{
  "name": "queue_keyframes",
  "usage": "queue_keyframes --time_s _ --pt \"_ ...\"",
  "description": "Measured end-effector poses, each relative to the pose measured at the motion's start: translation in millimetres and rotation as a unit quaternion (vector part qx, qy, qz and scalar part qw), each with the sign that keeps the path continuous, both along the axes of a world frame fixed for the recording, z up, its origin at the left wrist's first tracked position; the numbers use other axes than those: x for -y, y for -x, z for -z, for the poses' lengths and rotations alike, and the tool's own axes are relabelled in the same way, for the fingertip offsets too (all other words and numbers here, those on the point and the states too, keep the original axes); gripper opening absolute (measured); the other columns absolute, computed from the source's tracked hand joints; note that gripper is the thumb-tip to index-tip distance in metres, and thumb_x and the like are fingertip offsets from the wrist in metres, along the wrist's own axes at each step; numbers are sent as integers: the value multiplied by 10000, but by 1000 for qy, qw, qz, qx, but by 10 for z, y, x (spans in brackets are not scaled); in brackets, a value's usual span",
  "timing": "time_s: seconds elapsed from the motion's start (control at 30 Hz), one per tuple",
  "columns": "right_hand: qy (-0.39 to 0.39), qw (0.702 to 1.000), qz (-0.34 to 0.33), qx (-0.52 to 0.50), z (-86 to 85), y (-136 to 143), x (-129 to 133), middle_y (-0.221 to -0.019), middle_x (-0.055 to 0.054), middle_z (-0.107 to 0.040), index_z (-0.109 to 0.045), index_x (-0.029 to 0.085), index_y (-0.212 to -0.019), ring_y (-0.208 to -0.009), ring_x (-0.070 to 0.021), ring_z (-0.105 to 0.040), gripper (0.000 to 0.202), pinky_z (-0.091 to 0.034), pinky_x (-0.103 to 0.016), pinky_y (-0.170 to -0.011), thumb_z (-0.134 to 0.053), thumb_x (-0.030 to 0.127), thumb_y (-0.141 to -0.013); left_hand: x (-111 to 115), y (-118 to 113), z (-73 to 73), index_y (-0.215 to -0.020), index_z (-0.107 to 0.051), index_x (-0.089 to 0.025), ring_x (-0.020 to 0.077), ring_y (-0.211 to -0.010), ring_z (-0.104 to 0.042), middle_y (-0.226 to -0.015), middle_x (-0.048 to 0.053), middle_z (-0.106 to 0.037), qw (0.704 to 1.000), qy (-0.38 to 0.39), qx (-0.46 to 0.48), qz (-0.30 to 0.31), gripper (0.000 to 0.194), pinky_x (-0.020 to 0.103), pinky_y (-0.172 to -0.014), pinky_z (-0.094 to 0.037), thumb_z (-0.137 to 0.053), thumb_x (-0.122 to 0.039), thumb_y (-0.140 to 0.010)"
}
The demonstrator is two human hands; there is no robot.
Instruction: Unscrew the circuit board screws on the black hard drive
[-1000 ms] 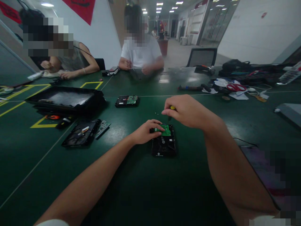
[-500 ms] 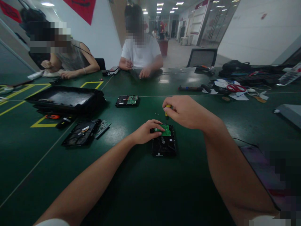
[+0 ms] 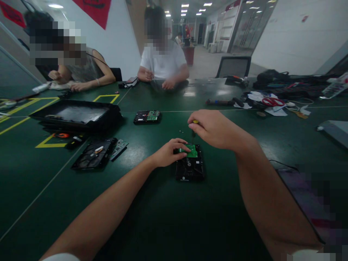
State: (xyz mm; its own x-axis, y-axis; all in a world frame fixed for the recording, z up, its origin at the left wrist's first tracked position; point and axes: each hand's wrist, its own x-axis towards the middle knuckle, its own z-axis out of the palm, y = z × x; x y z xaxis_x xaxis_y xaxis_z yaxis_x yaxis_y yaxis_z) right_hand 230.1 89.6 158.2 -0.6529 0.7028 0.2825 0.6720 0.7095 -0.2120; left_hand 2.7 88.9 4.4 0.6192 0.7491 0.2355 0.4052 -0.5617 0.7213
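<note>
A black hard drive [image 3: 191, 170] lies flat on the green tabletop, its green circuit board [image 3: 193, 150] on the upper side at the far end. My left hand [image 3: 170, 153] grips the drive from its left side, with the fingers reaching over the board and the thumb on the drive. Pinched in my right hand [image 3: 210, 128] is a screwdriver [image 3: 195, 123] with a yellow and black handle, held nearly upright. Its shaft points down at the far edge of the board; whether the tip sits in a screw is too small to tell. Tiny loose bits lie beyond the drive.
Left of me are a second hard drive [image 3: 94, 154], a loose circuit board [image 3: 119, 149] and stacked black trays [image 3: 73, 112]. Another drive [image 3: 147, 117] lies farther off. Red-handled scissors [image 3: 273, 102] sit among clutter at right. Two people sit across the table [image 3: 152, 217].
The screwdriver's handle shows less yellow, seemingly turned within my right fingers. My right hand has barely shifted, and my left hand and the drive stay almost where they were.
</note>
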Motion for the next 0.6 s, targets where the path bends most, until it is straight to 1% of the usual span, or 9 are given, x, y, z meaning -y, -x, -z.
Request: queue_keyframes --time_s 0.07,0.17,0.23,0.3,0.4,0.5,0.6 --pt "-7 1000 -2 -1 23 -7 -7 -1161 -131 -760 -722 143 -1140 -1052 -249 -678 264 -450 -331 -909 -516 186 -980 2 4 2 -1185 -762 -280 276 -1348 -555 -1399 84 -611 1000 0 0 -2 228 522 -1173 -414 -702 -262 -965" --pt "-11 1000 -2 -4 33 -19 -11 -1184 -117 -752 -697 158 -1207 -1059 -239 -673 304 -449 -324 -914 -499 163 -977 3 10 2 -1184 -761 -281 279 -1349 -554 -1398 85 -611 1000 0 -2 -1 227 525 -1171 -415 -704 -268 -965" --pt "-10 1000 -3 1 19 -22 -5 -1148 -106 -753 -697 168 -1178 -1026 -234 -670 269 -440 -323 -889 -516 179 -978 3 11 -1 -1191 -760 -284 278 -1352 -552 -1401 84 -607 1000 -1 -4 0 231 523 -1176 -410 -700 -270 -968" --pt "-11 1000 1 11 -3 -17 7 -1080 -104 -751 -702 166 -1104 -962 -231 -660 213 -426 -327 -847 -537 207 -978 2 9 -4 -1195 -759 -284 277 -1351 -553 -1405 84 -603 1000 -4 -4 1 235 517 -1180 -407 -699 -268 -968" --pt "-16 999 22 24 -29 -4 27 -992 -109 -733 -697 155 -1010 -862 -223 -626 170 -402 -330 -784 -560 245 -966 2 6 -2 -1182 -762 -283 275 -1355 -550 -1397 81 -609 1000 -4 -1 -1 225 514 -1183 -406 -701 -268 -966" --pt "-18 999 38 28 -41 2 41 -981 -110 -725 -687 157 -971 -849 -221 -613 141 -389 -326 -763 -580 244 -941 0 7 8 -1168 -765 -281 277 -1354 -550 -1391 79 -615 1000 2 3 -3 215 524 -1185 -404 -707 -272 -962" --pt "-13 999 40 31 -51 -1 47 -987 -96 -737 -688 168 -973 -863 -219 -626 129 -385 -319 -758 -576 223 -939 -2 10 14 -1178 -763 -283 275 -1355 -548 -1403 79 -604 1000 3 2 -1 227 525 -1188 -401 -711 -265 -958"
